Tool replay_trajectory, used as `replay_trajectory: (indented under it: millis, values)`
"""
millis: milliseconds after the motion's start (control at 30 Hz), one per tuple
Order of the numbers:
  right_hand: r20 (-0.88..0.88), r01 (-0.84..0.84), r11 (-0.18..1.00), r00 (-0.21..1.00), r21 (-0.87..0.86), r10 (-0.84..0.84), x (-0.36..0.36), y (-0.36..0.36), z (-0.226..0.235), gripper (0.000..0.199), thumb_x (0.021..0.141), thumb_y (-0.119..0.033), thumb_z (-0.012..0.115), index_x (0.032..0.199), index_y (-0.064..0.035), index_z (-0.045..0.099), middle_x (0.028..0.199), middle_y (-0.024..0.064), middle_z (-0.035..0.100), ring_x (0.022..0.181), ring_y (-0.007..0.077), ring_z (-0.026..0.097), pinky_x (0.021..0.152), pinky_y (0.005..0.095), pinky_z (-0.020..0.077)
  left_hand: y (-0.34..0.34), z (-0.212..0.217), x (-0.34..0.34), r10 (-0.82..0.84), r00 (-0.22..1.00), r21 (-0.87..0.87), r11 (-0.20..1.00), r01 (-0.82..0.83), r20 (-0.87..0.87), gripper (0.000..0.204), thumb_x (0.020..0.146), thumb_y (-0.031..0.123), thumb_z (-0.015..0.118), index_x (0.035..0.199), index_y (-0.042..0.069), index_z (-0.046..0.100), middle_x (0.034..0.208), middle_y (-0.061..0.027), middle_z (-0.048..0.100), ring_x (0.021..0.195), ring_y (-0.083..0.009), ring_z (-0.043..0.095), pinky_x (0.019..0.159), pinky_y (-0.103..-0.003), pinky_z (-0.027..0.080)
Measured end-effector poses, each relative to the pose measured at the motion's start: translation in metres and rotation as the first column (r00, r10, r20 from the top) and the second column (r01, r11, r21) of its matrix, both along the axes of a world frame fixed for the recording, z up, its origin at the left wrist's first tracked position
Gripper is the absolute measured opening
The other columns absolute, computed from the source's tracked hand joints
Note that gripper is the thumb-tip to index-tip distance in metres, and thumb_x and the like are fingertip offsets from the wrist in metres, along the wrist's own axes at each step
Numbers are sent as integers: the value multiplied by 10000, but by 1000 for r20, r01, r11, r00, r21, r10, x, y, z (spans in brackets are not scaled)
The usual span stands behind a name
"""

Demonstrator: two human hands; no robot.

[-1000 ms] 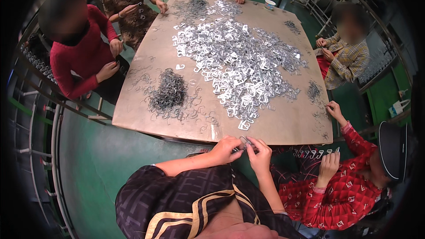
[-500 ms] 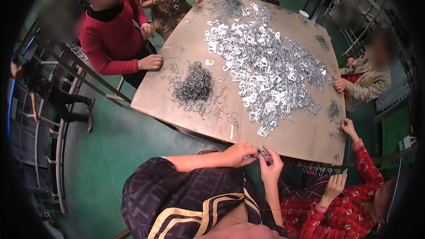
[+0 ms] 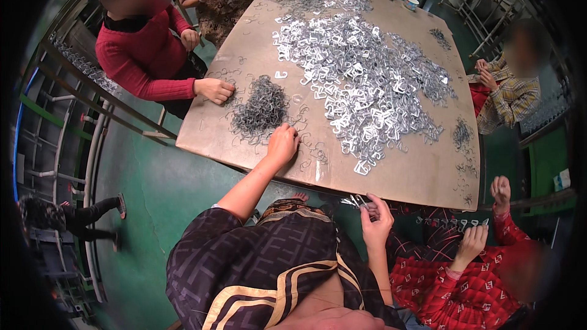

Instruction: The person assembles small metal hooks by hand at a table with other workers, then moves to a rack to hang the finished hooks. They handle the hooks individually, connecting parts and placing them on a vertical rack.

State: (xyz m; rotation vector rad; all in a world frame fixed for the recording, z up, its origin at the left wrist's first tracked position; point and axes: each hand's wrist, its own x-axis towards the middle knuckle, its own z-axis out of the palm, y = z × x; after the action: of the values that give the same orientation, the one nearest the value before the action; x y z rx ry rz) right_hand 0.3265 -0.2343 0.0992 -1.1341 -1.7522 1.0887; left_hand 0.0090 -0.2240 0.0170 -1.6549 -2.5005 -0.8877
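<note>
My left hand (image 3: 282, 142) is stretched out onto the tan table (image 3: 422, 174), fingers curled down beside a dark heap of thin wire clips (image 3: 260, 108); whether it grips one is hidden. Below the table's near edge, my right hand (image 3: 375, 220) is closed on a small cluster of shiny metal pieces (image 3: 356, 200). A broad pile of bright stamped metal clips (image 3: 358, 79) covers the middle of the table.
Several other people sit around the table: one in a red sweater (image 3: 150, 61) at the left, one in a patterned red top (image 3: 477, 275) at my right, one in plaid (image 3: 510, 95) at the far right. Metal railings (image 3: 73, 116) stand left. The floor is green (image 3: 153, 195).
My left hand has left the right hand and reached forward onto the table to the dark wire heap. The right hand stays below the edge with its metal pieces. My view swung left.
</note>
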Motion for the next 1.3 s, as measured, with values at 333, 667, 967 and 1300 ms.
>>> replay_trajectory:
  millis: [333,667,967,1300]
  values:
    - [-10,24,999,1000,39,-23,-2,-2,-3,338,719,83,613,1047,2,608,860,98,622,732,145,617,647,249,498,39,14,10,-90,970,-415,910,-13,-228,146,741,59,530,693,30,665,778,-168,653,719,-302,660,617,-384,533]
    - [-45,33,999,998,28,-32,-1,-7,-9,355,719,78,626,1064,2,602,883,103,631,728,148,621,641,251,499,34,30,-16,-66,975,-345,929,137,211,191,627,159,645,714,-11,650,702,-185,638,705,-268,655,633,-331,515]
    - [-22,11,1000,1000,12,-11,-10,1,-3,381,726,52,636,1098,-14,589,835,107,639,724,159,629,657,259,499,-22,91,92,-416,257,181,762,622,872,65,697,29,632,722,28,572,754,-8,568,695,-81,526,658,-225,422]
    - [11,-26,997,1000,72,25,-15,2,1,386,726,51,627,1104,-11,577,837,127,634,729,176,639,659,282,513,-20,94,131,-718,475,362,679,638,509,127,675,55,636,740,38,528,865,-106,602,874,-267,565,794,-360,427]
